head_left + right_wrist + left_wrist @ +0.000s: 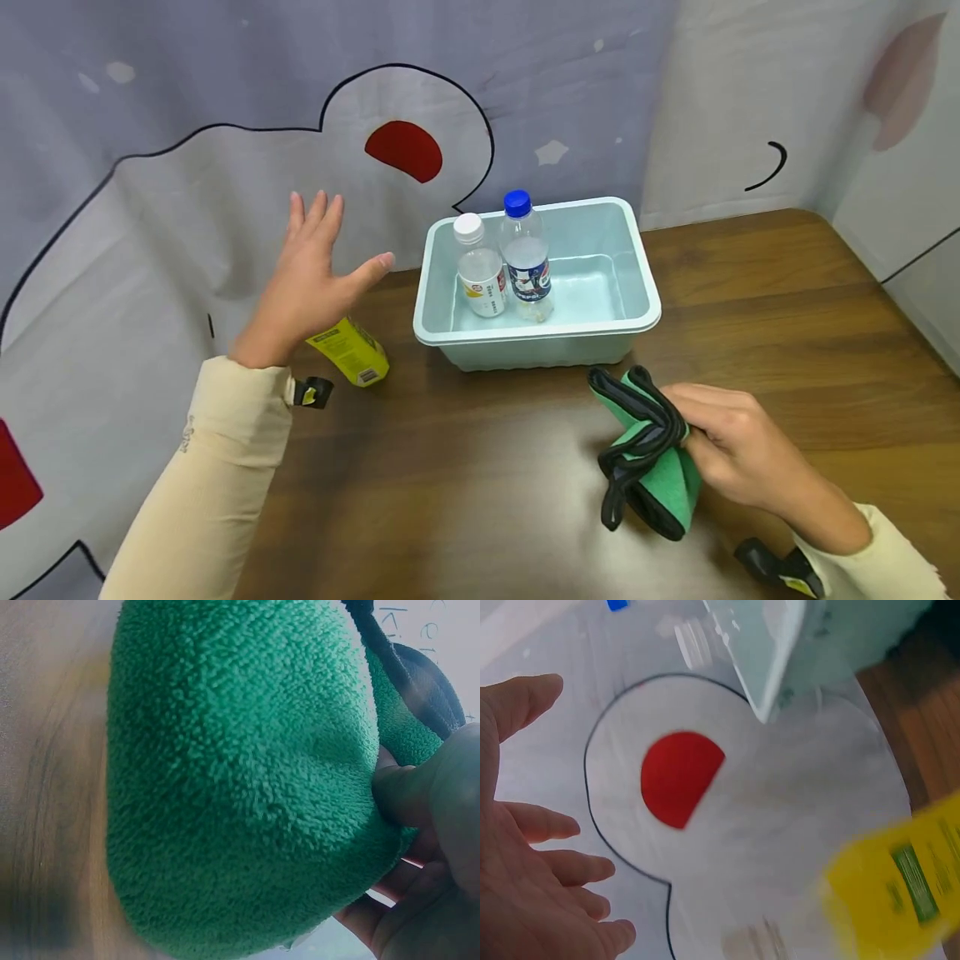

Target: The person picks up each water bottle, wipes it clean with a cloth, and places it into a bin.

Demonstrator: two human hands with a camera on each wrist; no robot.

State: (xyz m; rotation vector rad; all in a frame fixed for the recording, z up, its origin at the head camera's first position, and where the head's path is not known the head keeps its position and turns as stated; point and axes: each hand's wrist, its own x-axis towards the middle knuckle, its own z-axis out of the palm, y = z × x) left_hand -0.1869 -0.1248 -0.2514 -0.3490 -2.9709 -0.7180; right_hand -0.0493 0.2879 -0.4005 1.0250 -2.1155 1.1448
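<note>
My left hand (303,279) is raised with its fingers straight and the thumb spread apart, holding nothing. Behind its wrist in the head view is a yellow-labelled bottle (352,352), partly hidden by the hand; the left wrist view shows the yellow label (900,885) close up. With my right hand (746,450) I grip a folded green cloth with black edging (675,483) above the table, in front of the basin. In the right wrist view the green cloth (240,780) fills most of the picture, pinched between thumb and fingers at its edge.
A pale blue plastic basin (536,350) sits toward the back of the wooden table (450,483). Inside its left half stand a white-capped bottle (482,279) and a blue-capped bottle (527,258). A patterned curtain (247,192) hangs behind the table.
</note>
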